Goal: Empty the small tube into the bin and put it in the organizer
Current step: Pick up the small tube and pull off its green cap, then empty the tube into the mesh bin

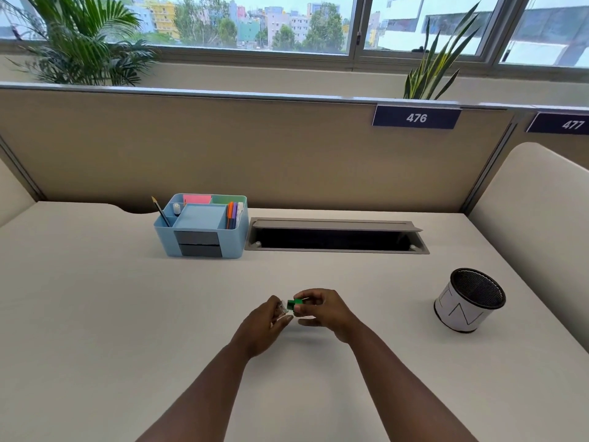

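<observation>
A small clear tube [283, 309] with a green cap [294, 303] is held between both hands just above the middle of the desk. My left hand [266, 325] grips the clear body. My right hand [320, 309] pinches the green cap with its fingertips. The bin [470, 299], a black mesh cup wrapped in white paper, stands on the desk to the right. The light blue organizer [201, 226] sits at the back left, holding a pencil, markers, sticky notes and a small white bottle. The tube's contents are too small to see.
An open cable slot [336, 236] with a raised grey lid lies in the desk right of the organizer. A beige partition with the number plates 476 and 477 closes the back. A cream chair back [538, 205] rises at the right.
</observation>
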`<state>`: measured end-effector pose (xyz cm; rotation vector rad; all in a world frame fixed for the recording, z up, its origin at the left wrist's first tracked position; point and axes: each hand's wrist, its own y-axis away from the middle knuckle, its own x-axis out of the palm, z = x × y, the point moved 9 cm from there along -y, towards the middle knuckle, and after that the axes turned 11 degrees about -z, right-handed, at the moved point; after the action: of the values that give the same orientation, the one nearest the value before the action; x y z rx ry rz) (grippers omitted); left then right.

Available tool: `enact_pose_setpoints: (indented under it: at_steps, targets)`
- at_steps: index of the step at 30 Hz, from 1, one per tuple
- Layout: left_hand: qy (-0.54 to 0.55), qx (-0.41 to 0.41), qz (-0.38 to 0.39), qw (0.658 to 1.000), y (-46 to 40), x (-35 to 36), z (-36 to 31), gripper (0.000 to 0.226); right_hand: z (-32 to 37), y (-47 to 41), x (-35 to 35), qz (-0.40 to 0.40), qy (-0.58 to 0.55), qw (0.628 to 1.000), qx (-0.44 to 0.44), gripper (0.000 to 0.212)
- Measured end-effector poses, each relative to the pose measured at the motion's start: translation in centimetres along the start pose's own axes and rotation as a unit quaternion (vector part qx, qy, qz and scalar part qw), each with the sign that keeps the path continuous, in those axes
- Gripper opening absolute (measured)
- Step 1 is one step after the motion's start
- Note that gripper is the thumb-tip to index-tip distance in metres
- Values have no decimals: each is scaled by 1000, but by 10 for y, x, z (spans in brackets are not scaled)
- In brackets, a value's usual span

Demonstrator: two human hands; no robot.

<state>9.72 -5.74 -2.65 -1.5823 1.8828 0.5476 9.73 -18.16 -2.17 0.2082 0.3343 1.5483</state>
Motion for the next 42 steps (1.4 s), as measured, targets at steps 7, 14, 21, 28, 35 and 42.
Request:
enact_pose_setpoints:
  at_steps: [7,14,21,28,35,42]
  targets:
    - [21,-29,-88,995,-5,-16,14,14,-24,-4,-22,-89,110,990,-21,35]
    - [15,-39,-127,991,-5,-23,12,23,-30,-5,-29,-147,274,947,-81,33]
    - [139,-78,-190,969,-8,-36,-6,21,-24,4,-38,-150,225,957,-108,47]
    - [299,-73,-176,935,-20,-20,-76,21,1,23,-56,-118,-76,989,-45,22]
    - [341,-58,-149,926,-24,7,-132,23,19,48,-85,-62,-284,957,-16,19]
    - [266,-35,-92,959,-31,43,-166,49,28,62,-155,-175,-349,918,-64,18]
